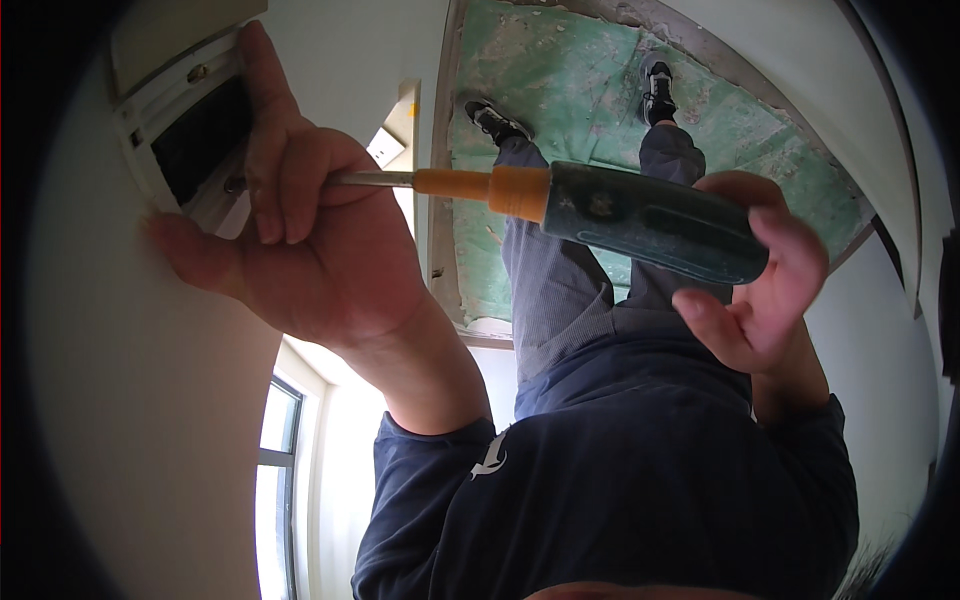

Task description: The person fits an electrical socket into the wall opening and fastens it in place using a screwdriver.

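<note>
A screwdriver (pixel 655 222) with a dark green handle and an orange collar lies level across the view, its metal shaft pointing left. My left hand (pixel 335 250), palm showing, has two fingers curled over the shaft. One of its other fingers stretches up along a white wall-mounted frame (pixel 135 140), and the thumb reaches out below it. My right hand (pixel 775 285) curls around the butt of the handle, with its thumb a little off the grip. The shaft's end meets the lower edge of the frame, beside its dark rectangular opening (pixel 203 135); the exact contact is partly hidden by my fingers.
Above the frame sits a pale flat panel (pixel 170 35). A white wall socket (pixel 384 147) shows past my left wrist. Stained green sheeting (pixel 560 75) covers the floor under my shoes. At lower left is a bright window (pixel 280 440).
</note>
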A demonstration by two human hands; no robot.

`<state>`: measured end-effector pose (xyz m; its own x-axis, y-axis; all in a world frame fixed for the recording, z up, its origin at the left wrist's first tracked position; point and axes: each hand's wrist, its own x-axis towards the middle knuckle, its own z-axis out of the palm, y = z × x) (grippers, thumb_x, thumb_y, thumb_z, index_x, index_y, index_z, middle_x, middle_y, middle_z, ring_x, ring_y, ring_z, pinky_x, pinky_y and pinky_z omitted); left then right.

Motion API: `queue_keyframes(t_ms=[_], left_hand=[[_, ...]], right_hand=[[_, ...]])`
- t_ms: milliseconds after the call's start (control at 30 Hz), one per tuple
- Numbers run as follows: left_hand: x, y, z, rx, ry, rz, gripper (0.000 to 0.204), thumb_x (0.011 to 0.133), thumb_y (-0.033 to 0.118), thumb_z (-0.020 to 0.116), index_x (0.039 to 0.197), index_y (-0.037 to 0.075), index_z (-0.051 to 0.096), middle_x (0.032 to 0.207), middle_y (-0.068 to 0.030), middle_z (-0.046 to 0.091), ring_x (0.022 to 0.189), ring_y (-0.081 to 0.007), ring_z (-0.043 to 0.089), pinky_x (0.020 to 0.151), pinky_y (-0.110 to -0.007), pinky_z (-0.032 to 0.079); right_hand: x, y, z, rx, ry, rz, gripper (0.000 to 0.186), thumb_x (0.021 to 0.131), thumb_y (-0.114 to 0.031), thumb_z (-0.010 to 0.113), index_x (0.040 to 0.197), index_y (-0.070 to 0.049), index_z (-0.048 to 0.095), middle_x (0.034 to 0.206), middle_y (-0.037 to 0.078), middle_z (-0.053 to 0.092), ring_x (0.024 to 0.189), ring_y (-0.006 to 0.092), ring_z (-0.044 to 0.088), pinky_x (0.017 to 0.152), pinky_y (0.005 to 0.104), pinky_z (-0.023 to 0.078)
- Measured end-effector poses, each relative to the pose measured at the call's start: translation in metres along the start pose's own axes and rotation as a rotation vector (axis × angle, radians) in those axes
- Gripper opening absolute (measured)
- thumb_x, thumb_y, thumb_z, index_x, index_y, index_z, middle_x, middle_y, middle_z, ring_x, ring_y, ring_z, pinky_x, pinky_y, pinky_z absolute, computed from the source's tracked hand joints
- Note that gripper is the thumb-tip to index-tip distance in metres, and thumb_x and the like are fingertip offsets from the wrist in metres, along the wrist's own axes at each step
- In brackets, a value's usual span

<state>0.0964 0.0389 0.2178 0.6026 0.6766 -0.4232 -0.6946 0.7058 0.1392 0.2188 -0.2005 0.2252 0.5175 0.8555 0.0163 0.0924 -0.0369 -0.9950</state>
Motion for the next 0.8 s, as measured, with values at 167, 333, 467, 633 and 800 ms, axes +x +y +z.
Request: queue_keyframes(t_ms=[167, 333, 467, 633, 800], left_hand=[[-0.003, -0.001, 0.002, -0.065, 0.023, -0.042, 0.110, 0.076, 0.021, 0.080, 0.159, 0.007, 0.010, 0.163, -0.0201, 0.019, 0.055, -0.0100, 0.045, 0.048, -0.020, 0.043], [-0.002, 0.000, 0.003, -0.047, 0.049, -0.030, 0.113, 0.077, 0.027, 0.081, 0.158, 0.003, 0.006, 0.144, -0.0166, 0.044, 0.054, -0.0091, 0.044, 0.047, -0.020, 0.042], [-0.008, -0.001, 0.001, -0.151, 0.074, -0.043, 0.115, 0.078, 0.028, 0.081, 0.158, -0.001, 0.004, 0.111, -0.0100, 0.057, 0.053, -0.0084, 0.043, 0.047, -0.020, 0.042], [-0.006, 0.002, 0.000, -0.153, 0.054, -0.073, 0.114, 0.077, 0.026, 0.081, 0.158, 0.000, 0.004, 0.114, -0.0112, 0.058, 0.052, -0.0086, 0.042, 0.047, -0.020, 0.042], [0.019, 0.018, 0.006, 0.228, 0.013, -0.150, 0.111, 0.077, 0.023, 0.080, 0.159, 0.006, 0.007, 0.157, -0.0202, 0.031, 0.052, -0.0094, 0.043, 0.047, -0.020, 0.042]], right_hand=[[-0.005, 0.006, -0.016, -0.296, -0.159, -0.011, 0.049, 0.094, -0.028, 0.069, 0.124, 0.006, 0.052, 0.099, 0.018, 0.066, 0.080, 0.0261, 0.066, 0.072, 0.0372, 0.053], [-0.005, 0.007, -0.009, 0.259, -0.124, 0.204, 0.070, 0.095, -0.037, 0.068, 0.138, 0.010, 0.039, 0.110, 0.020, 0.063, 0.091, 0.0237, 0.065, 0.072, 0.0343, 0.052], [-0.008, 0.010, 0.002, 0.194, -0.028, 0.021, 0.072, 0.093, -0.024, 0.071, 0.145, 0.007, 0.031, 0.117, 0.023, 0.060, 0.099, 0.0262, 0.064, 0.077, 0.0362, 0.053], [0.000, 0.006, -0.008, -0.097, -0.158, 0.004, 0.055, 0.091, -0.030, 0.070, 0.125, 0.008, 0.050, 0.101, 0.019, 0.063, 0.081, 0.0255, 0.064, 0.067, 0.0321, 0.051], [0.010, -0.002, -0.005, 0.225, -0.232, 0.430, 0.084, 0.084, -0.058, 0.071, 0.129, 0.009, 0.049, 0.094, 0.014, 0.063, 0.077, 0.0170, 0.061, 0.066, 0.0289, 0.047]])
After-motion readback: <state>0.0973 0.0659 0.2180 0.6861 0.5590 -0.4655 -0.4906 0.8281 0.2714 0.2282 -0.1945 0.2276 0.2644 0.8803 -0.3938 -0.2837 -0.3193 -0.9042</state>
